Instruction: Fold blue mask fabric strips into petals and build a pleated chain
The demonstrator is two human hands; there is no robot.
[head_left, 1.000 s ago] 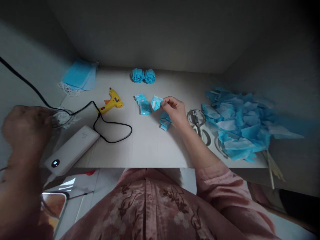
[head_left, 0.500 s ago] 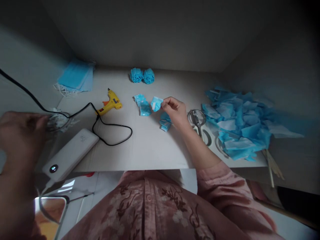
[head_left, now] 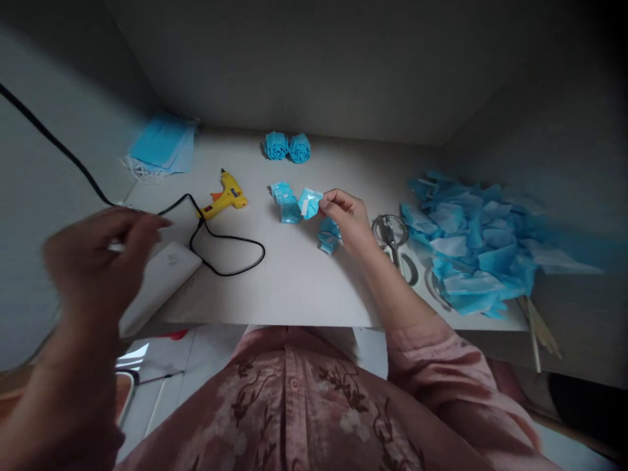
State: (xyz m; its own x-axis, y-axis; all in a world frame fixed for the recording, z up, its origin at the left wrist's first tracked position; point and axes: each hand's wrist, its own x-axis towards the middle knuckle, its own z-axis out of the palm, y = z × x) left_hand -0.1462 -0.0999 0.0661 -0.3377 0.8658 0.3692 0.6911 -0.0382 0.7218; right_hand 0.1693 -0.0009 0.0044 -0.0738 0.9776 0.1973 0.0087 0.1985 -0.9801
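My right hand (head_left: 346, 212) pinches a small folded blue piece of fabric (head_left: 310, 204) by its right edge, above the table. Just left of it lie folded blue pieces (head_left: 287, 204), and another folded blue piece (head_left: 328, 235) is below, partly behind my right hand. My left hand (head_left: 105, 258), smeared by motion, is in the air over the left side with its fingers curled closed. What they hold, if anything, I cannot make out. Nearest to it are a white power bank (head_left: 167, 278), partly hidden by the hand, and a black cable.
A yellow glue gun (head_left: 223, 196) lies left of centre with a looped black cable (head_left: 235, 237). Two blue fabric roses (head_left: 276, 146) sit at the back. Blue face masks (head_left: 161, 144) lie back left. Scissors (head_left: 392, 239) and a heap of blue fabric pieces (head_left: 471, 235) occupy the right.
My left hand has moved right from the far-left white scraps, now in front of the power bank. My right hand keeps its pinch on the blue piece. The view has shifted slightly.
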